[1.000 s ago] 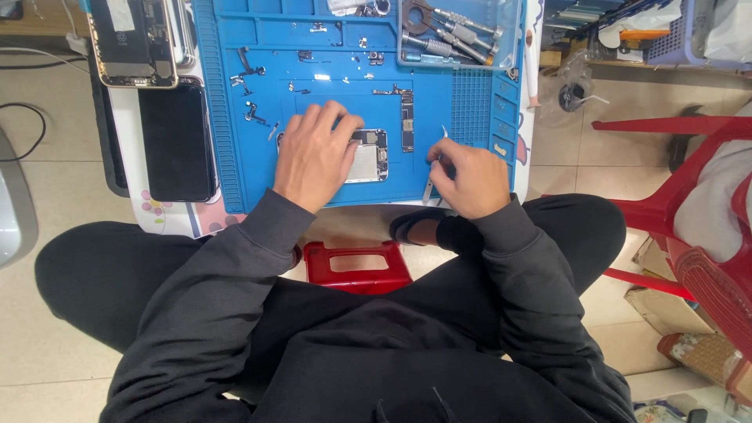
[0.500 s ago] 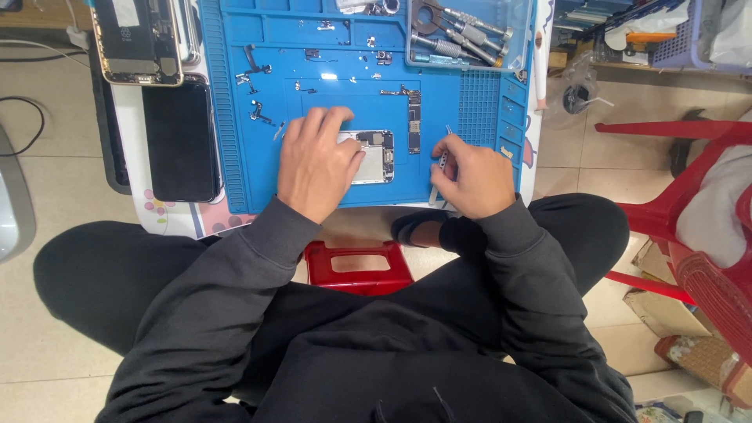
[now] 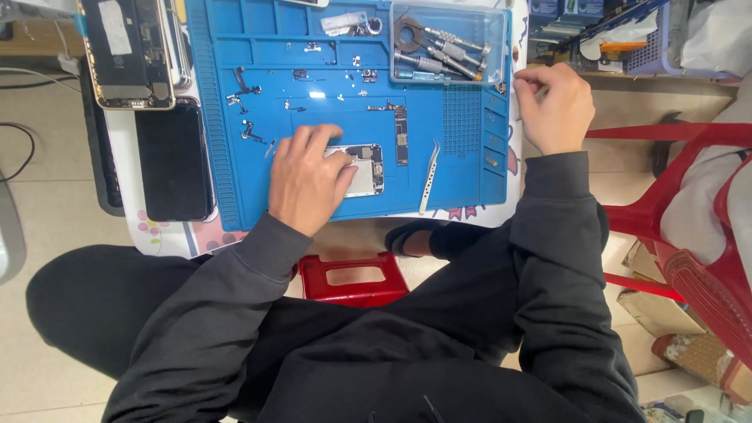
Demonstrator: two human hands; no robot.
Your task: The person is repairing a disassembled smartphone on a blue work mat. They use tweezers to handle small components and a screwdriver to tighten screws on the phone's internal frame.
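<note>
My left hand [image 3: 309, 180] lies on the blue work mat [image 3: 462, 125], its fingers pressing down a silver phone part [image 3: 366, 168] with a small circuit section at its right end. A narrow dark circuit board [image 3: 401, 135] lies just above that part. Metal tweezers [image 3: 429, 176] lie loose on the mat to the right of the part. My right hand [image 3: 552, 106] is at the mat's right edge, beside the clear tool box [image 3: 446, 47], with fingertips pinched together. I cannot tell whether anything small is between them.
An opened phone housing [image 3: 129, 51] and a black phone screen [image 3: 172, 160] lie left of the mat. Small screws and brackets are scattered on the mat's upper half. A red stool [image 3: 352, 278] sits under my legs and a red plastic chair [image 3: 674, 211] stands at the right.
My right hand has let go of the tweezers, which now lie on the mat, and has moved up and right to the mat's edge. The left hand stays on the silver part.
</note>
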